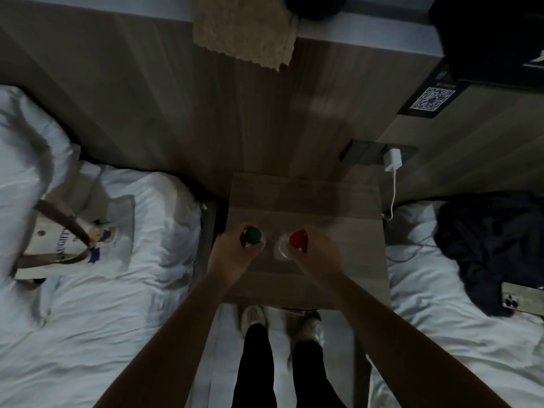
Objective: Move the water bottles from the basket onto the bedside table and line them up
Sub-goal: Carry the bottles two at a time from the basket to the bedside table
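Left hand (232,254) curled closed around green-capped bottle (253,235), right hand (316,254) closed around red-capped bottle (297,240). Both bottles over bedside table (338,231) near edge, about 6 o'clock; red at 3 o'clock of green, apart.

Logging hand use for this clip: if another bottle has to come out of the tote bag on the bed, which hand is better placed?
Probably the left hand. It holds the green-capped bottle at the table edge nearest the tote bag, while the right hand with the red-capped bottle sits farther away.
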{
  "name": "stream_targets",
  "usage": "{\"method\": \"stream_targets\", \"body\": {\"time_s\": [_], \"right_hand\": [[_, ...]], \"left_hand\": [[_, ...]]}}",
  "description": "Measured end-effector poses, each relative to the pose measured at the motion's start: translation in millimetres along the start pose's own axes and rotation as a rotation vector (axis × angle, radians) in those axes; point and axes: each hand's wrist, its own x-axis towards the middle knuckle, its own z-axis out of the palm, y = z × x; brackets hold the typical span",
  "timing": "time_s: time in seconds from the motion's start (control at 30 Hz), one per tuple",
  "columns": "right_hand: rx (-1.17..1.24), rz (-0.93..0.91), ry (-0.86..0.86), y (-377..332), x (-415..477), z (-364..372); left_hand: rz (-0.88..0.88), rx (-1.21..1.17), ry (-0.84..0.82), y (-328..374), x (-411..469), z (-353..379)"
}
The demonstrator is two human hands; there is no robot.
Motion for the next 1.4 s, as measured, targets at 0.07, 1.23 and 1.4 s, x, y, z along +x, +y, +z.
{"method": "stream_targets", "body": {"time_s": [0.07, 1.23, 1.4], "right_hand": [[0.016, 0.005, -0.007, 6, 4, 7], [0.067, -0.051, -0.037, -34, 74, 7], [0.142, -0.085, -0.151, -14, 56, 1]], "left_hand": [[-0.001, -0.015, -0.031, -7, 1, 3], [-0.016, 0.038, 0.005, -11, 76, -1], [-0.102, -0.066, 0.006, -14, 26, -5]]}}
